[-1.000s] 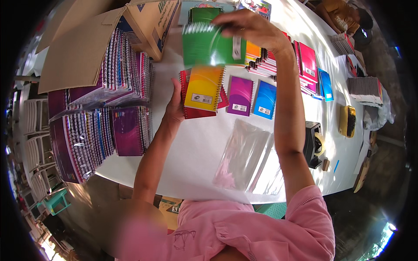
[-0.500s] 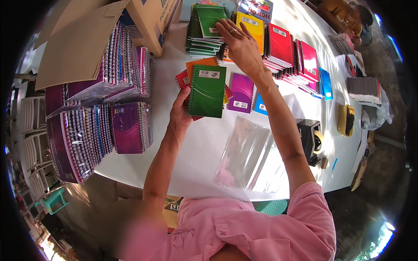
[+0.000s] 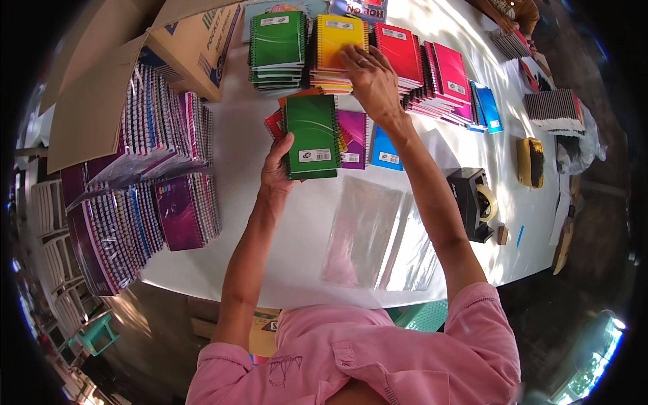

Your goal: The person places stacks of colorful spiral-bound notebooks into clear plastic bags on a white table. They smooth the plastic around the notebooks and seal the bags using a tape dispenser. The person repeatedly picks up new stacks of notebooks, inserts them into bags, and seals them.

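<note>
My left hand (image 3: 277,165) is closed around a fanned bundle of spiral notebooks, with a green notebook (image 3: 311,131) on top, its coil to the right. Edges of red and orange notebooks stick out beneath it. My right hand (image 3: 373,82) reaches forward, fingers stretched out and touching the top of the yellow notebook stack (image 3: 335,37). On the left of that stack stands the green notebook stack (image 3: 278,44); on its right are the red notebook stack (image 3: 399,50) and the pink notebook stack (image 3: 451,67). A purple notebook (image 3: 354,135) and a blue notebook (image 3: 385,150) lie by my right forearm.
Clear plastic sleeves (image 3: 364,233) lie near the table's front edge. A black tape dispenser (image 3: 466,196) and a yellow-framed pad (image 3: 531,162) are at right. Wrapped purple notebooks (image 3: 179,212) and a cardboard box (image 3: 192,50) fill the left. Another person's hand (image 3: 507,23) shows far right.
My right hand has moved from the green stack to the yellow one. The tilted green notebook has left its stack, and a green one with its coil on the right now tops my bundle.
</note>
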Action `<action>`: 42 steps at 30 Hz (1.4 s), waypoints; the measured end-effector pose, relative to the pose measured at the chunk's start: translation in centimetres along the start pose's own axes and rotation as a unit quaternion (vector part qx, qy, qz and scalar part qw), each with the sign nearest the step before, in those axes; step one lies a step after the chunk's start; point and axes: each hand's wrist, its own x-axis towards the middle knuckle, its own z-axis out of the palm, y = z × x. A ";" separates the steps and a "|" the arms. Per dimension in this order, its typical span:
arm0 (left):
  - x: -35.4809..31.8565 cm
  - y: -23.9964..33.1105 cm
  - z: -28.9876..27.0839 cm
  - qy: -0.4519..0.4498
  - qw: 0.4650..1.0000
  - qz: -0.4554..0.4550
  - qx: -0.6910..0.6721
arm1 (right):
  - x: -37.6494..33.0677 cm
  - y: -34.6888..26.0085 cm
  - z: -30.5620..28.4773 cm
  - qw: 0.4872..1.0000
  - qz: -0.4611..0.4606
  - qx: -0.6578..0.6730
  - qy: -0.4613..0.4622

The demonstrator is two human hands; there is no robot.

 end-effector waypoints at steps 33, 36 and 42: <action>2.8 -9.2 3.4 -0.093 0.985 -0.124 -0.077 | -7.5 8.3 -8.8 0.899 0.147 0.401 -0.097; 3.0 -9.7 3.9 -0.102 0.981 -0.135 -0.092 | -8.0 13.2 -8.8 0.930 0.367 0.021 0.010; 4.3 -10.9 5.2 -0.034 0.993 -0.113 -0.026 | -7.4 17.0 -11.6 0.915 0.347 0.206 0.006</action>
